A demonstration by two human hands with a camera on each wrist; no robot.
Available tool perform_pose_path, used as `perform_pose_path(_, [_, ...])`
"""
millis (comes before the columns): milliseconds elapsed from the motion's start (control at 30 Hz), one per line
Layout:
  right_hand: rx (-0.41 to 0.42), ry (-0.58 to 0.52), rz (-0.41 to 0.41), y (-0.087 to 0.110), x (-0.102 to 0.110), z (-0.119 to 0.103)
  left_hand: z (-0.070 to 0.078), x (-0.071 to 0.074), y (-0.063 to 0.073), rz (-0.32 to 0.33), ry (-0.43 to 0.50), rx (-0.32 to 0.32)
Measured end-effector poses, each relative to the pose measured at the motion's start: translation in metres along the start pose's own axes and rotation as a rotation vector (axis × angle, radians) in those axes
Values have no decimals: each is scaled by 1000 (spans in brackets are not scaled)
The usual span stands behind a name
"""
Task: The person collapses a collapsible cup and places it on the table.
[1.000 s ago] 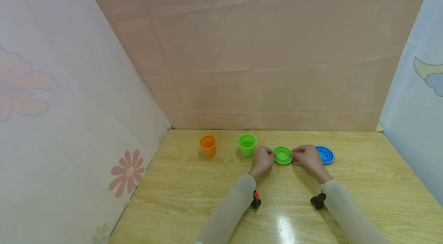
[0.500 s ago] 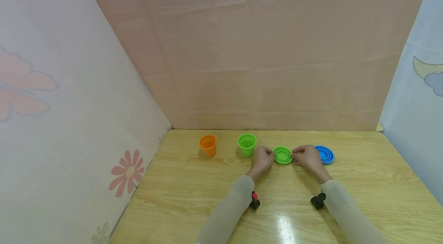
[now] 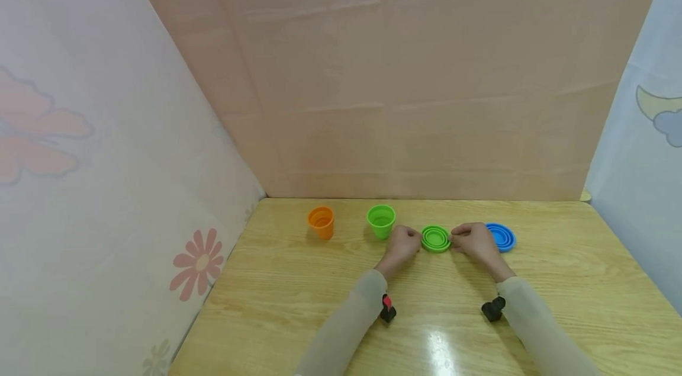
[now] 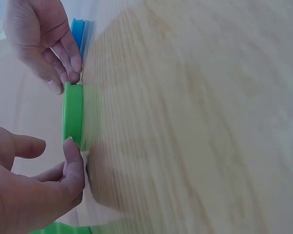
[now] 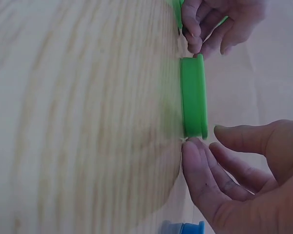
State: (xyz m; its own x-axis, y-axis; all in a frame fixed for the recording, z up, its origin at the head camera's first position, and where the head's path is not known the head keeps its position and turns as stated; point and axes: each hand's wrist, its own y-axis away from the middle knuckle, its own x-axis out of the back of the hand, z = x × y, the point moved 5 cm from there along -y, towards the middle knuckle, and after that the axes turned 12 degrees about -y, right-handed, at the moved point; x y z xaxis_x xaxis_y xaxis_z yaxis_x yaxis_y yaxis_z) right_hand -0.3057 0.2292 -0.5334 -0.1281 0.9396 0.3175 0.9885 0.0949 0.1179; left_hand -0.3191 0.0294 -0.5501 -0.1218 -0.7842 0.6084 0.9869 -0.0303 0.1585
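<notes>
A green collapsible cup (image 3: pixel 436 238), folded flat, lies on the table between my two hands. My left hand (image 3: pixel 401 246) is at its left side; in the left wrist view a fingertip (image 4: pixel 70 146) touches the cup's edge while the thumb stays apart from it. On the opposite side is my right hand (image 3: pixel 476 244), with its fingertips (image 5: pixel 191 148) at the lower edge and its thumb off the rim. Just left of my left hand stands an unfolded green cup (image 3: pixel 380 222). A flattened blue cup (image 3: pixel 502 237) is partly hidden behind my right hand.
An unfolded orange cup (image 3: pixel 321 222) stands farther left on the wooden table (image 3: pixel 277 293). A plain beige cloth (image 3: pixel 383 80) hangs along the back edge. Patterned pale cloths (image 3: pixel 106 127) rise at both sides.
My left wrist and forearm have shifted slightly left, while the fingers stay by the flat green cup. The right hand and the cups have stayed almost still.
</notes>
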Motion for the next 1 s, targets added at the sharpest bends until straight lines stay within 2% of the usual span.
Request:
perform_pose_path(167, [21,40,22,4,4,-5,1,7,6,-16,-34,-46])
perform_pose_path(333, [39,110,55,6,4,-12,0,16,18,-38,-24,-109])
perform_pose_path(433, [54,143,83,5,2,-18,-4,22,26,-74,-13,-142])
perform_pose_path(567, [91,152,100,4,-4,-28,-13,33,34,-126,2,-151])
perform_pose_path(733, [115,75,57,1,-18,-36,-33,52,37,-153,30,-173])
perform_pose_path(867, [125,15,12,-2,-31,-39,-45,70,39,-129,2,-187])
perform_pose_path(1000, [148,-24,-16,-3,-40,-41,-51,85,41,-117,-24,-211])
